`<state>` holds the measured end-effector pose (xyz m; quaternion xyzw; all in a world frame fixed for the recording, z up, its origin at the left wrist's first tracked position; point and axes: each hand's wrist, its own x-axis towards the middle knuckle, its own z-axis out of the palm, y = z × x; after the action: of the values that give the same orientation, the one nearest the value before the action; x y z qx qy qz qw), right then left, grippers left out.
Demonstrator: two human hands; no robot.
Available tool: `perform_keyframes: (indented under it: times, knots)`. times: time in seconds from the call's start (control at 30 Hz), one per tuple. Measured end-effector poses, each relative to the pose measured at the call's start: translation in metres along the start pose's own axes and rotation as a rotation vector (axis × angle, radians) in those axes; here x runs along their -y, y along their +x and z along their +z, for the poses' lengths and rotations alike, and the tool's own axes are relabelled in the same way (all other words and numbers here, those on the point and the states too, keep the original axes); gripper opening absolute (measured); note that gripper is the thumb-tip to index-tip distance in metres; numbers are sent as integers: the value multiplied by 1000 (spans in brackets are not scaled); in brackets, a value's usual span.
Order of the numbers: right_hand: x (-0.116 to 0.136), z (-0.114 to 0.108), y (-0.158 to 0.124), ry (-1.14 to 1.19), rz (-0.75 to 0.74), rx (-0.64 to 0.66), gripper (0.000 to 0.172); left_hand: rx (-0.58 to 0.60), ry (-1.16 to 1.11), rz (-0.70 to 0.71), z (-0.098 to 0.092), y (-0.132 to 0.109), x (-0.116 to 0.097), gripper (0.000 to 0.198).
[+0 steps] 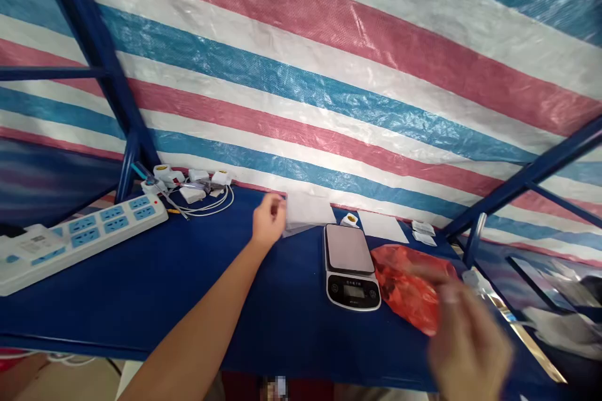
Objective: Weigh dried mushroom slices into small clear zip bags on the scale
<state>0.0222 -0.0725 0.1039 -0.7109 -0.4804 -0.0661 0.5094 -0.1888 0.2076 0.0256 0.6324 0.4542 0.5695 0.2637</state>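
Note:
My left hand [269, 220] is over the back of the blue table, its fingers curled closed at the left edge of white sheets in clear plastic [309, 210]. Whether anything is pinched in those fingers is hidden. My right hand [468, 338], smeared by motion, is at the lower right in front of a crumpled red plastic bag [409, 282]; its grip cannot be made out. Between the hands stands a digital kitchen scale [350, 250] with a bare weighing plate. Behind the scale is a small white plug adapter [349, 220] with a yellow label.
A long white power strip [103, 225] lies at the left. Behind it are several white adapters [192, 191] and looped cables [221, 205]. A white sheet [383, 227] and small white packets [424, 232] lie at the back right. Blue metal posts [94, 56] flank a striped tarp [301, 94].

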Motion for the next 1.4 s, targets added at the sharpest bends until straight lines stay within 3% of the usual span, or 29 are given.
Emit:
perform_keyframes:
  times: [0.07,0.13,0.27,0.43,0.53,0.63,0.7,0.77,0.87,0.93,1.03,1.1,1.17,1.27,1.37,1.4]
  knots:
    - [-16,13,-26,-29,-17,11,45,-158,19,-105,-11,15,14,28]
    - [-41,18,-55,-88,79,-21,45,-250,42,-194,-16,25,25,39]
    - [-90,3,-80,-252,199,-33,56,-204,33,-265,-7,27,32,55]
    - [-111,-14,-57,-450,148,-242,56,-124,-11,-291,2,23,29,51]
    - [-111,-15,-42,-475,66,-265,50,-136,-25,-314,0,25,31,48]
    - [-116,-21,-21,-505,246,-230,56,-127,-34,-321,-1,27,33,47]
    - [-122,-27,0,-423,483,-193,64,-122,-37,-314,-1,27,34,47]
    - [-124,-31,26,-181,641,-154,69,-125,-40,-302,-1,27,33,46]
    - [-116,-37,63,171,610,-124,73,-143,-44,-289,-1,27,33,45]
    - [-108,-46,79,117,517,-121,67,-152,-50,-287,-1,28,33,44]
    - [-108,-62,79,-311,458,-75,47,-155,-62,-287,-1,29,34,42]
    - [-120,-67,63,-436,503,-37,42,-150,-70,-291,-1,29,35,41]
    - [-135,-64,41,-242,621,-28,45,-141,-77,-301,-1,29,36,41]
    - [-142,-47,26,162,732,-170,52,-124,-86,-321,-2,29,38,42]
    - [-119,-31,54,208,610,-293,40,-114,-90,-343,-2,28,38,42]
    - [-107,-29,72,191,534,-260,35,-112,-90,-351,-2,28,37,42]
